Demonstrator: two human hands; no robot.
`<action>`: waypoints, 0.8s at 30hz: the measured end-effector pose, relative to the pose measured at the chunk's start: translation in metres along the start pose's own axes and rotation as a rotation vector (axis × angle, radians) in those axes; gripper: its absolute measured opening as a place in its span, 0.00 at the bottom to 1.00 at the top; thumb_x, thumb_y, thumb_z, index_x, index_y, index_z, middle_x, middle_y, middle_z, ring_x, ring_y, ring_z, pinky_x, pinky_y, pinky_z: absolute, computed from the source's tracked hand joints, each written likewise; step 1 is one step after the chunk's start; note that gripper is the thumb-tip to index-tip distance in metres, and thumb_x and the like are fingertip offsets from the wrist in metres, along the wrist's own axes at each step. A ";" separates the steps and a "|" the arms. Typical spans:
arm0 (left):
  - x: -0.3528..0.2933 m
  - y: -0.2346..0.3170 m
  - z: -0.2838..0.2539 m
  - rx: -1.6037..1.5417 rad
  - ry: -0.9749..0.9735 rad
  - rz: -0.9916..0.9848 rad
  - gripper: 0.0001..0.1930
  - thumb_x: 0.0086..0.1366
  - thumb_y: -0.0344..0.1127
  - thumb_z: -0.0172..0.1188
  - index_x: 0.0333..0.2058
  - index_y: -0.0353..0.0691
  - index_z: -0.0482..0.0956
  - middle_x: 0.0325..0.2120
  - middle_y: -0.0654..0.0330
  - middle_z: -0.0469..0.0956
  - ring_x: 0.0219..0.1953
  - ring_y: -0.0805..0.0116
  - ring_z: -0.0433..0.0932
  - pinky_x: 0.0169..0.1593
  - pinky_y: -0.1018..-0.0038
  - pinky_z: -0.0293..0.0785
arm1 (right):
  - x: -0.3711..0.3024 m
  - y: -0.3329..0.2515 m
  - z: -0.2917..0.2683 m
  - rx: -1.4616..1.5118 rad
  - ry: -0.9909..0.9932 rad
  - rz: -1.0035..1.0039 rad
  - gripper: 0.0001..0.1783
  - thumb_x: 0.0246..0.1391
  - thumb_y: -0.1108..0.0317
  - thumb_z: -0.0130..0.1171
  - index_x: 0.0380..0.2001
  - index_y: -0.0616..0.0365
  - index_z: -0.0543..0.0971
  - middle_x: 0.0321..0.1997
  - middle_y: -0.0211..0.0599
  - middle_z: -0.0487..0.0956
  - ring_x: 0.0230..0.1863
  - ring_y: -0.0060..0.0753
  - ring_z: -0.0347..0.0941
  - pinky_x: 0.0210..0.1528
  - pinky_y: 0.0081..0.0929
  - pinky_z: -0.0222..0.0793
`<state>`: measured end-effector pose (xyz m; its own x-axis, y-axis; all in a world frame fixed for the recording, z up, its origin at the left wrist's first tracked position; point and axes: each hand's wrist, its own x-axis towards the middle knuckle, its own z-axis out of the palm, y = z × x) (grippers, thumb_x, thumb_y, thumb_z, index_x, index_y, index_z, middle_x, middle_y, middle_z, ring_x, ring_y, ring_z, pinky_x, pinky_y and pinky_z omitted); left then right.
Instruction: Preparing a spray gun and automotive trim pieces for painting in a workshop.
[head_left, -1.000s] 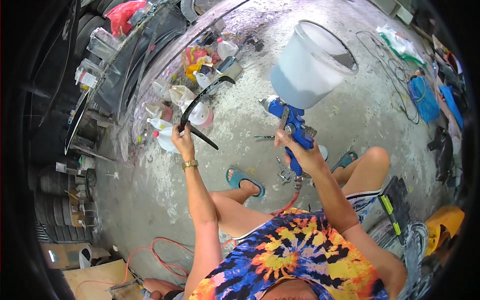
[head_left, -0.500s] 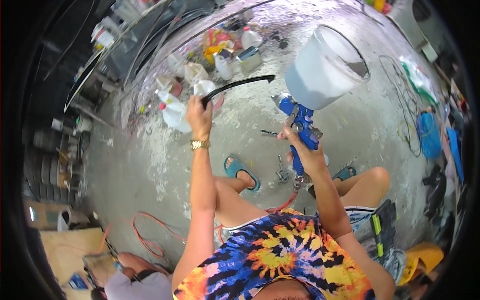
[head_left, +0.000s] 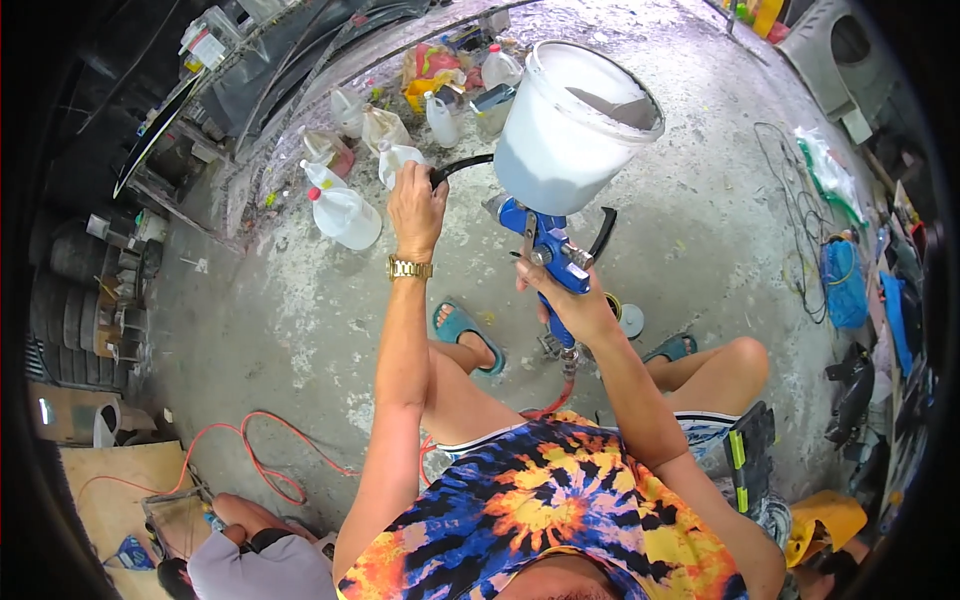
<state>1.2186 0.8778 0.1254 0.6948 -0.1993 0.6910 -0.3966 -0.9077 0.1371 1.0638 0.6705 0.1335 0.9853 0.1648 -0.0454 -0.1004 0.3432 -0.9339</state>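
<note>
My left hand [head_left: 415, 208], with a gold watch at the wrist, is closed around one end of a thin, curved black strip [head_left: 466, 165]. The strip runs right and passes out of sight behind the white cup. In my right hand [head_left: 575, 315] is a blue spray gun [head_left: 550, 250], its nozzle toward the left. On top of the gun sits a large, translucent white cup [head_left: 560, 140], tilted, with its open mouth toward the upper right. A red hose [head_left: 553, 402] joins the gun's handle. Another black curved piece [head_left: 604, 235] shows right of the gun; I cannot tell whether it belongs to the strip.
Several plastic jugs [head_left: 347, 217] stand on the concrete floor at the upper left. An orange-red hose [head_left: 262, 462] loops at the lower left, near another seated person [head_left: 260, 570]. A round tin [head_left: 612, 305] lies by my right foot. A blue bundle [head_left: 846, 282] lies at right.
The spray gun and cup have moved left and slightly up, now covering part of the strip. My left hand has shifted slightly right and turned, still gripping the strip.
</note>
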 end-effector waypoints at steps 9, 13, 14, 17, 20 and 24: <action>-0.004 -0.011 0.005 -0.014 0.018 -0.010 0.16 0.49 0.31 0.65 0.36 0.37 0.72 0.35 0.56 0.71 0.39 0.53 0.72 0.40 0.62 0.71 | -0.003 0.003 -0.015 0.008 0.189 0.057 0.37 0.54 0.61 0.63 0.62 0.58 0.58 0.30 0.27 0.76 0.25 0.13 0.71 0.17 0.15 0.65; -0.003 -0.010 0.007 -0.020 0.009 -0.022 0.16 0.49 0.32 0.65 0.37 0.37 0.72 0.35 0.55 0.72 0.39 0.51 0.73 0.40 0.61 0.71 | -0.005 0.005 -0.010 0.037 0.124 0.025 0.38 0.54 0.62 0.63 0.62 0.59 0.57 0.31 0.26 0.76 0.27 0.13 0.71 0.17 0.15 0.65; -0.003 -0.009 0.007 -0.015 -0.010 -0.031 0.16 0.49 0.31 0.65 0.36 0.37 0.72 0.35 0.55 0.71 0.39 0.51 0.73 0.40 0.60 0.71 | -0.005 0.005 -0.009 0.041 0.120 0.017 0.39 0.54 0.61 0.63 0.63 0.60 0.55 0.32 0.26 0.76 0.28 0.13 0.71 0.18 0.15 0.65; -0.002 -0.008 0.006 -0.011 -0.035 -0.031 0.15 0.50 0.31 0.64 0.36 0.36 0.72 0.34 0.54 0.71 0.39 0.51 0.72 0.40 0.60 0.70 | -0.004 0.004 -0.009 0.022 0.073 0.033 0.43 0.54 0.61 0.63 0.64 0.62 0.51 0.32 0.27 0.76 0.30 0.13 0.71 0.18 0.15 0.66; -0.002 -0.008 0.007 -0.012 -0.030 -0.019 0.15 0.50 0.31 0.64 0.36 0.36 0.72 0.34 0.54 0.71 0.40 0.52 0.72 0.40 0.60 0.70 | -0.005 0.003 -0.012 -0.035 0.141 0.075 0.43 0.54 0.60 0.63 0.64 0.61 0.51 0.31 0.28 0.75 0.29 0.13 0.70 0.18 0.15 0.66; -0.001 -0.009 0.007 -0.048 0.067 0.000 0.11 0.52 0.31 0.64 0.33 0.37 0.73 0.30 0.55 0.73 0.35 0.54 0.75 0.37 0.63 0.70 | -0.008 0.002 -0.013 -0.008 0.170 0.054 0.40 0.54 0.59 0.63 0.63 0.61 0.54 0.29 0.27 0.74 0.27 0.13 0.70 0.18 0.15 0.65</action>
<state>1.2255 0.8831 0.1181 0.6540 -0.1730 0.7365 -0.4262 -0.8885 0.1697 1.0571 0.6580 0.1274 0.9878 0.0233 -0.1541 -0.1531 0.3310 -0.9311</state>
